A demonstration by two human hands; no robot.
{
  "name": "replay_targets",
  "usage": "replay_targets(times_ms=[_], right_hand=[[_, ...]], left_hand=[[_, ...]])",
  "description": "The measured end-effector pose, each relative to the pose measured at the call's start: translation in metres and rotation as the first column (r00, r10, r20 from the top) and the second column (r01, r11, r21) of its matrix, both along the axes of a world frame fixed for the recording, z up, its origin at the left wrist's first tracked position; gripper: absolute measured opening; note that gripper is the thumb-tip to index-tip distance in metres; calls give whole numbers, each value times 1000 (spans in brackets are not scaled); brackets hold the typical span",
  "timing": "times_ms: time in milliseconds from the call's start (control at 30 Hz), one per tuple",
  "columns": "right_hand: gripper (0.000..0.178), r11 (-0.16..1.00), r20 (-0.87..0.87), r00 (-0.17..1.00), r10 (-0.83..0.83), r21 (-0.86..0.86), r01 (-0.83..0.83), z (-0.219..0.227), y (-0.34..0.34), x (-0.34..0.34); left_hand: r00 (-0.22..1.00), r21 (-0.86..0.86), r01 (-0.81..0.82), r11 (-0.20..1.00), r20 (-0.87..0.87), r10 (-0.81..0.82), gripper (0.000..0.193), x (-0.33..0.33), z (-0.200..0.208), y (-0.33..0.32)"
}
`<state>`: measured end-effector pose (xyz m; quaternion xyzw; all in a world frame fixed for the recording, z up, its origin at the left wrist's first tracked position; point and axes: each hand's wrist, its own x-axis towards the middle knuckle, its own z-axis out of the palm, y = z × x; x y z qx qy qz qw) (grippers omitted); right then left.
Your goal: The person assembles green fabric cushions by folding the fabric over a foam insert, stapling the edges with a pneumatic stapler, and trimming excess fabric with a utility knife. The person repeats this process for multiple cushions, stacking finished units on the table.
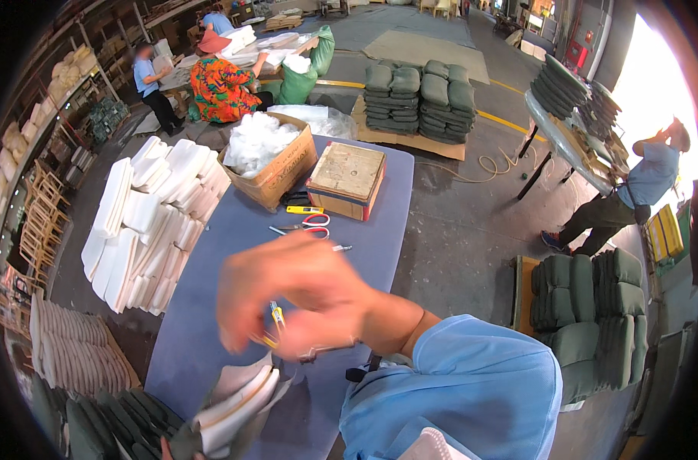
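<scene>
My right hand [295,291] is smeared by motion above the blue-grey table [364,176], its fingers curled. A small yellow and silver tool [277,316] shows inside the curl of the fingers; whether it is held or lies behind them I cannot tell. At the lower left, only a few fingers of my left hand [166,448] show, closed on the edge of a grey-green cushion cover [186,443]. White foam padding [238,402] sticks out of the cover's open end. Beyond my right hand lie red-handled scissors [316,221] and a yellow box cutter [304,209].
On the table's far end stand a carton of white stuffing [284,172] and a wooden-topped box [347,172]. White foam pads [146,222] pile up to the left. Dark green cushions [586,314] are stacked at the right. A person [632,180] stands by another table; others work far left.
</scene>
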<state>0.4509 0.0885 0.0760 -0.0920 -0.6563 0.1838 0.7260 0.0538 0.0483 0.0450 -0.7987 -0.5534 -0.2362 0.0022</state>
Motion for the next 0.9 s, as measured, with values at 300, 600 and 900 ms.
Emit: replay_targets(times_ms=[300, 600, 900], right_hand=[[34, 612, 760, 633, 147, -573, 545, -241, 61, -43], [36, 416, 739, 538, 405, -673, 612, -318, 28, 9], [34, 387, 699, 650, 298, -711, 588, -256, 52, 10]], left_hand=[[973, -298, -226, 927, -21, 230, 50, -2, -2, -88], [680, -129, -704, 698, 159, 716, 63, -71, -82, -86], [728, -115, -671, 733, 87, 680, 66, -11, -181, -57]])
